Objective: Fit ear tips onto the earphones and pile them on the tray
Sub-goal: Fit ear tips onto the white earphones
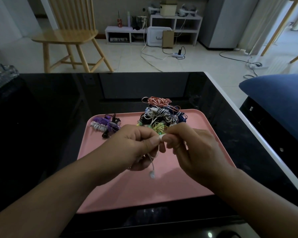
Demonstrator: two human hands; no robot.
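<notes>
Above the pink tray (162, 191), my left hand (136, 145) grips a white earphone (152, 174), whose cord and one bud hang below the fingers. My right hand (187, 145) pinches a small white piece at the earphone's upper end (161, 138), fingertip to fingertip with the left hand. Whether that piece is an ear tip I cannot tell. A tangled pile of coloured earphones (160, 115) lies at the tray's far edge. A smaller bunch of purple, white and black earphones (105, 126) lies at the tray's far left.
The tray rests on a glossy black table (41, 134) whose white edge (258, 134) runs along the right. A wooden chair (72, 35) stands beyond the table. A blue cushion (279, 103) lies at the right, a clear glass object (2, 74) at the far left.
</notes>
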